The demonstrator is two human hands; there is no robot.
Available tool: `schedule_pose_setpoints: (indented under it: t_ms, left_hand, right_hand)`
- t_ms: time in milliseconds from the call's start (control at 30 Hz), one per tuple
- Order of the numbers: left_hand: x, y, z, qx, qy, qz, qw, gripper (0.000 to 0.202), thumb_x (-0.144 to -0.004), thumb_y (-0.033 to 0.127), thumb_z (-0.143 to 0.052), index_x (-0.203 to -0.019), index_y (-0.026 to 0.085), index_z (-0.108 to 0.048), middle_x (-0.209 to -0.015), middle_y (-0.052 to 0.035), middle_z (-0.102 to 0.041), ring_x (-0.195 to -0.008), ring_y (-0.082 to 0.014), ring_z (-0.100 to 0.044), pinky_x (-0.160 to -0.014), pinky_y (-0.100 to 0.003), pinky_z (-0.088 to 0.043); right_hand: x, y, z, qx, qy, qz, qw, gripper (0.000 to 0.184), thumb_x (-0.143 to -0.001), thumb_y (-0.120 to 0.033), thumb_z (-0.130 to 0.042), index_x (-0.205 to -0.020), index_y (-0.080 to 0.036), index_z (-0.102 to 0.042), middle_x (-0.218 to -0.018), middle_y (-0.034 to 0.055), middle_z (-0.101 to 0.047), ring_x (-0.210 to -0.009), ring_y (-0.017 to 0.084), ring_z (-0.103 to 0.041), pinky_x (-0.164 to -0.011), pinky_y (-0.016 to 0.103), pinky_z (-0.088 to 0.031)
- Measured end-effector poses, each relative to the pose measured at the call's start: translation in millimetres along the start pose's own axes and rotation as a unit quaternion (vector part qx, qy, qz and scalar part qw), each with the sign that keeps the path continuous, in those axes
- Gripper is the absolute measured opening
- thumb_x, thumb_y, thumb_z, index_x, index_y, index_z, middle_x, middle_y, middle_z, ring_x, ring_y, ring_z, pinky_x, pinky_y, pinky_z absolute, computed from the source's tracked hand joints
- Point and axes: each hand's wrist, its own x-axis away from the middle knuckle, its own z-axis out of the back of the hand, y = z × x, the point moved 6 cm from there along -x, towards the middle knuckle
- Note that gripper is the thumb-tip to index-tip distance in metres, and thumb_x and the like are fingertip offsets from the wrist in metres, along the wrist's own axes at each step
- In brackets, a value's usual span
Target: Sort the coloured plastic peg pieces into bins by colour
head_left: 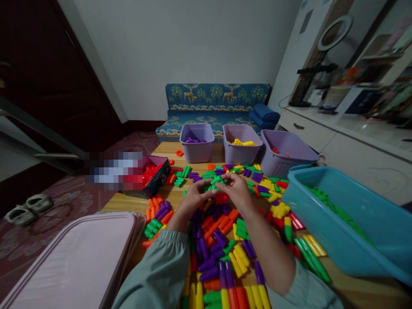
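Hands (194, 196) (237, 189) meeting, green block (216, 182) half-hidden, grip unclear

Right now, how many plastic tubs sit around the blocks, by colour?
Lilac plastic tubs: 3
Blue plastic tub: 1
Pale pink plastic tub: 1
Total: 5

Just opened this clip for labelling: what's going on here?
A person works at a wooden table strewn with coloured blocks. The left hand and right hand meet over the pile, both gripping a green block in their fingers. Three purple bins at the far edge hold purple, yellow and red pieces; a blue bin on the right holds green ones.
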Motion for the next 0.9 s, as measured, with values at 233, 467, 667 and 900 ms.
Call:
schedule_pose_setpoints:
  t_ms: [233, 467, 667, 900]
  left_hand:
    - [-5.1, -7.0, -1.1, -0.032, 0.006, -0.025, 0.999, 0.042, -0.055, 0.033, -0.089, -0.089, 0.013, -0.074, -0.079, -0.0013, -0.071, -0.069, -0.0127, -0.059, -0.067, -0.023, -0.046]
    - [-2.9, -2.6, 12.9, 0.006, 0.107, -0.030, 0.994, 0.038, -0.066, 0.037, -0.082, -0.096, 0.015, -0.074, -0.094, -0.0062, -0.073, -0.086, -0.0194, -0.065, -0.072, -0.025, -0.048]
    - [-2.9, -2.1, 4.0, 0.215, 0.053, 0.024, 0.975, 0.059, -0.086, 0.050, -0.060, -0.133, 0.016, -0.054, -0.114, -0.0146, -0.069, -0.093, -0.0211, -0.068, -0.073, -0.028, -0.053]
    - [6.4, 13.6, -8.1, 0.321, -0.019, 0.039, 0.946, 0.069, -0.093, 0.060, -0.038, -0.146, 0.016, -0.039, -0.127, -0.0198, -0.062, -0.109, -0.0267, -0.065, -0.091, -0.040, -0.051]
  right_hand:
    - [2.6, -4.5, -0.9, 0.035, 0.012, 0.017, 0.999, 0.034, -0.059, -0.040, -0.080, -0.078, -0.018, -0.062, -0.073, 0.0008, -0.062, -0.063, 0.014, -0.055, -0.059, 0.027, -0.046]
    - [5.2, -12.6, 0.7, -0.074, -0.018, -0.052, 0.996, 0.042, -0.057, -0.042, -0.083, -0.085, -0.017, -0.064, -0.075, 0.0013, -0.066, -0.061, 0.014, -0.059, -0.051, 0.026, -0.052]
    - [9.4, 9.9, -8.2, -0.007, -0.055, -0.128, 0.990, 0.044, -0.056, -0.037, -0.083, -0.086, -0.017, -0.058, -0.059, -0.0054, -0.057, -0.047, 0.009, -0.055, -0.047, 0.023, -0.052]
    - [12.1, 5.6, -19.1, 0.011, -0.087, -0.107, 0.990, 0.043, -0.062, -0.029, -0.076, -0.099, -0.018, -0.057, -0.077, -0.0031, -0.062, -0.049, 0.008, -0.055, -0.045, 0.023, -0.051]
